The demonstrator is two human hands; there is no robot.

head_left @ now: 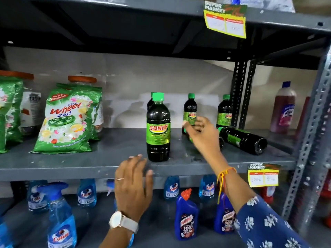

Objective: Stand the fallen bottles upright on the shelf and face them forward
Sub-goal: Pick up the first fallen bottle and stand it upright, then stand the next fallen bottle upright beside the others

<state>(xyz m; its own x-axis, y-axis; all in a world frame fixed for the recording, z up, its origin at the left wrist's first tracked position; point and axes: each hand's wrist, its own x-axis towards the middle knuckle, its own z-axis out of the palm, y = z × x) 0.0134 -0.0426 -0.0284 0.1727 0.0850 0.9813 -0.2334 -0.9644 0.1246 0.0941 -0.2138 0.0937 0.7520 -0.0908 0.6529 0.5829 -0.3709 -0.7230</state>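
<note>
A dark Sunny bottle [158, 128] with a green cap stands upright near the front of the grey shelf [71, 165], label forward; another stands close behind it. Two more upright bottles [190, 109] [224, 111] stand further back on the right. One bottle [243, 139] lies on its side at the right, cap pointing left. A second fallen bottle is mostly hidden behind my right hand [202, 134], which reaches over it with fingers spread, holding nothing. My left hand [133, 183] hovers open at the shelf's front edge, just left of the front bottle.
Green Wheel detergent packs [69, 120] and orange-lidded jars stand at the left. A reddish bottle [283, 108] sits beyond the slotted upright post [240, 93]. Blue Colin sprays [60, 221] and Harpic bottles [186, 217] fill the shelf below. Price tags [263, 176] hang on the edges.
</note>
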